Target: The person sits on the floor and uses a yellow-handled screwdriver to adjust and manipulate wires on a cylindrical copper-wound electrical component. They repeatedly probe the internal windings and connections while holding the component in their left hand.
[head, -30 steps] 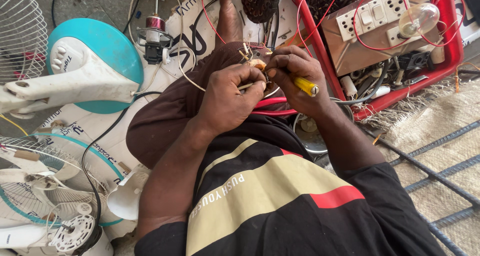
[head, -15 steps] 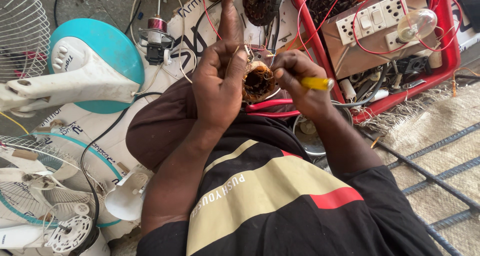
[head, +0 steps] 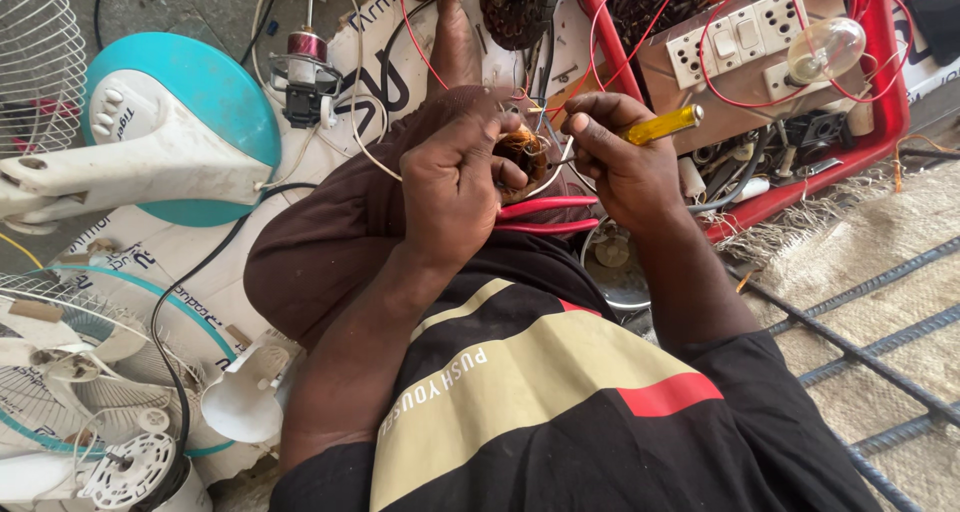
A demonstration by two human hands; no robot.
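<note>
The left hand (head: 455, 187) is closed around a small round motor coil with copper-brown winding (head: 522, 155), which it holds above the person's knee, near the middle of the view. The right hand (head: 625, 167) is just beside the coil on its right and grips a screwdriver with a yellow transparent handle (head: 662, 125); the handle points to the right and upward, and the tip, hidden by the fingers, seems to reach toward the coil. Thin white wires run from the coil down between the two hands. Under the hands lies a pair of pliers with red handles (head: 545, 215) across the lap. To the right stands a red plastic tray (head: 885, 137) that carries a wooden board with white sockets and switches (head: 735, 42) and a clear glass bulb (head: 825, 50). To the left lies a white and turquoise fan base (head: 170, 142) on the floor, well apart from the hands.
</note>
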